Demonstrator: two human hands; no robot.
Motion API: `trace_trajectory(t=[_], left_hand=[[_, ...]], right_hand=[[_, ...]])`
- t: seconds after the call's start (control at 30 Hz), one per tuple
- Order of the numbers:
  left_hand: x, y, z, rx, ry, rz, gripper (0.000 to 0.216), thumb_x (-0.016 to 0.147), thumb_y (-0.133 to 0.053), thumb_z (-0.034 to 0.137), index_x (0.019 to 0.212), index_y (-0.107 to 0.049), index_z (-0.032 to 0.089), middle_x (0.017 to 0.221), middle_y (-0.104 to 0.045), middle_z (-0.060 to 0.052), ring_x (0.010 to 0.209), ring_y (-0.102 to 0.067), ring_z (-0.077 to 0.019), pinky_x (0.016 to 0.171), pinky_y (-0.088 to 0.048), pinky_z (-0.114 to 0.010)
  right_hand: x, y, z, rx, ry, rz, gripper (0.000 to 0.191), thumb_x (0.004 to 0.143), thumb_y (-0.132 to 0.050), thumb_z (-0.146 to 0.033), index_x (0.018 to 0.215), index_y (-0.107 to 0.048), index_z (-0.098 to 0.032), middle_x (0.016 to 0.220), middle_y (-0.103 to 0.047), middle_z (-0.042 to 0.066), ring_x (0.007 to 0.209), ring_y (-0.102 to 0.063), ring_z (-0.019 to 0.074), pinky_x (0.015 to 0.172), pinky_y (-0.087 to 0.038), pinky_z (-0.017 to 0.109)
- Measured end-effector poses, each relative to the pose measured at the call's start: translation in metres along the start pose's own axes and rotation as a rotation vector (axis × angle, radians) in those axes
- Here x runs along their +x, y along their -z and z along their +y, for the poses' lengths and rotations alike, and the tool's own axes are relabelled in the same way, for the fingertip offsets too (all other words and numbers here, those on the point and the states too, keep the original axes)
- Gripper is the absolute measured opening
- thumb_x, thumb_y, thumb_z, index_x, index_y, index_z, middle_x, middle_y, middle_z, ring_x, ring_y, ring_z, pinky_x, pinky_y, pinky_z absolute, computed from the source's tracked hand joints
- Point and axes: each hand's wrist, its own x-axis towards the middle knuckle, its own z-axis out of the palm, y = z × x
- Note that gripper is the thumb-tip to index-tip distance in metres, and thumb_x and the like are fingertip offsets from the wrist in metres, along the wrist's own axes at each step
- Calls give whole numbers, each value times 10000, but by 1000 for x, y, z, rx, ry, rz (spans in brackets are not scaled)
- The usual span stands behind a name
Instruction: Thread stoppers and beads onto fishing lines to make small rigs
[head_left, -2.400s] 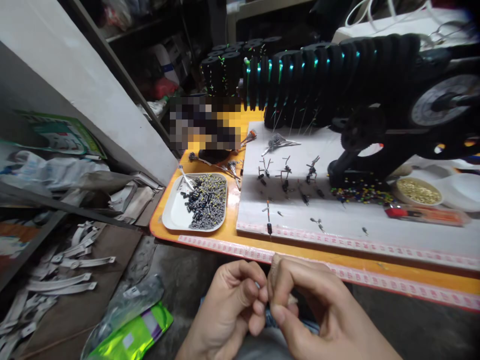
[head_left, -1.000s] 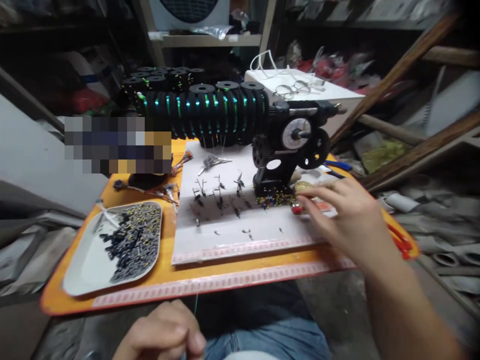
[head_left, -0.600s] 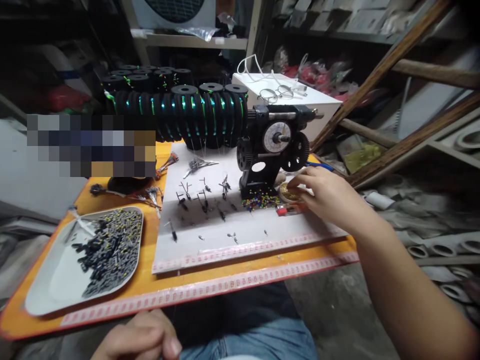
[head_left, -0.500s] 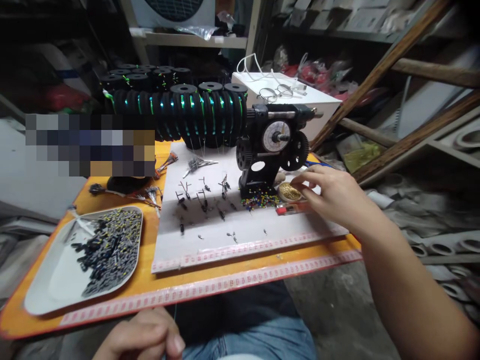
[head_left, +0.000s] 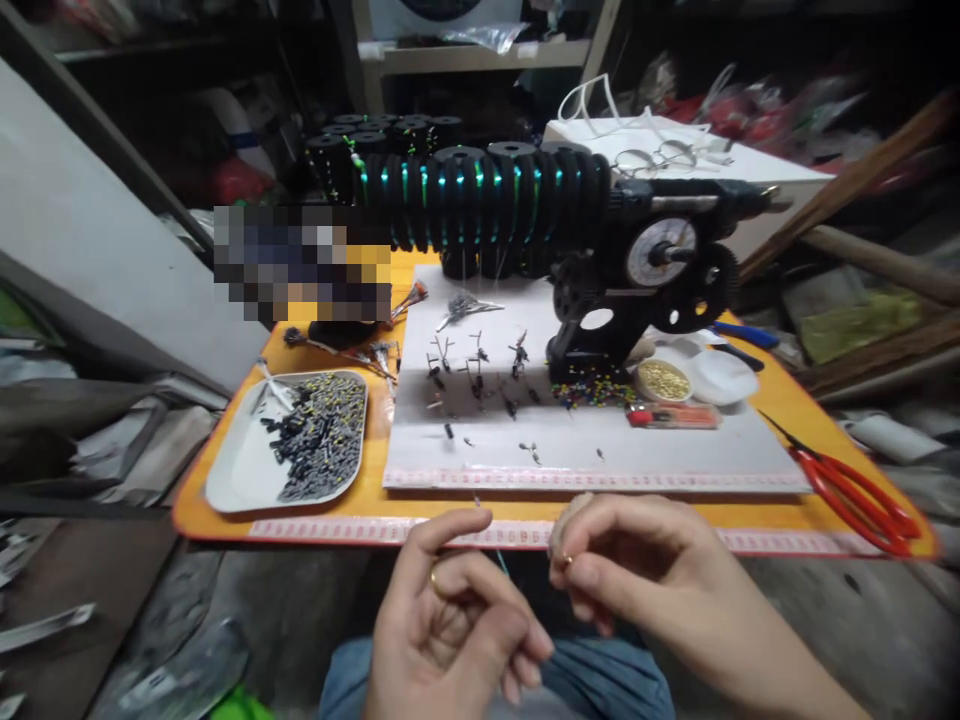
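Observation:
My right hand is raised in front of the table edge, thumb and forefinger pinching a tiny gold bead. Close beside it on the left is my left hand, palm toward me with its fingers curled and a ring on one finger. A thin pale line shows at its fingers; where it is gripped is hidden. Beyond the hands, a small round dish holds many gold beads. Small dark fittings with wire stems lie scattered on the white board.
At left stands a white tray of grey and black small parts. A black winding machine carries a row of dark spools. Red-handled scissors lie at right, near a red-tipped cutter. Multicoloured beads lie by the machine's foot.
My right hand has come back from the gold bead dish to beside my left hand, with a gold bead pinched. My left hand has come higher into view. The camera view has shifted.

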Motion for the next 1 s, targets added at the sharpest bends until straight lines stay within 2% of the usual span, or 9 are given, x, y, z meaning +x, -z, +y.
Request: trace_trajectory(t=[0.17, 0.33, 0.4, 0.57, 0.77, 1.0], left_hand=[[-1, 8, -3, -61, 70, -43, 439, 768, -786, 302, 1143, -563, 255, 628, -698, 37, 473, -623, -62, 456, -476, -98], [-2, 13, -4, -69, 75, -59, 420, 780, -776, 303, 1140, -563, 276, 635, -699, 49, 469, -618, -54, 454, -471, -98], [-2, 15, -4, -69, 83, -58, 420, 776, -780, 306, 1135, -565, 267, 632, -703, 48, 462, -613, -48, 453, -469, -93], [-1, 17, -4, -80, 103, -54, 424, 766, -789, 313, 1115, -565, 226, 630, -704, 33, 460, -608, -51, 448, -473, -99], [-1, 17, -3, -111, 117, -67, 402, 777, -780, 310, 1112, -571, 235, 643, -695, 39, 487, -630, -52, 457, -476, -89], [-2, 20, -4, -115, 115, -77, 416, 789, -771, 298, 1138, -556, 227, 647, -697, 38, 468, -623, -44, 455, -474, -87]], right_hand=[[1, -19, 9, 48, -11, -69, 187, 846, -697, -352, 835, -682, -166, 755, -637, 27, 583, -589, 94, 544, -508, 212], [2, -21, 9, -186, 269, -22, 108, 880, -633, -260, 796, -647, -193, 809, -590, 35, 735, -581, 139, 614, -491, 222], [4, -22, 9, -235, 296, -2, 134, 906, -589, -259, 792, -624, -196, 774, -560, 23, 700, -539, 131, 602, -466, 215], [4, -26, 10, -118, 224, -6, 137, 904, -606, -286, 815, -643, -189, 789, -589, 30, 681, -564, 123, 585, -483, 209], [1, -36, 9, 126, -27, 93, 173, 775, -772, -337, 791, -703, -179, 660, -667, 21, 545, -612, 100, 533, -520, 198], [2, -39, 10, 241, -13, 128, 89, 668, -856, -251, 692, -772, -238, 748, -713, 9, 540, -637, 78, 534, -549, 176]])
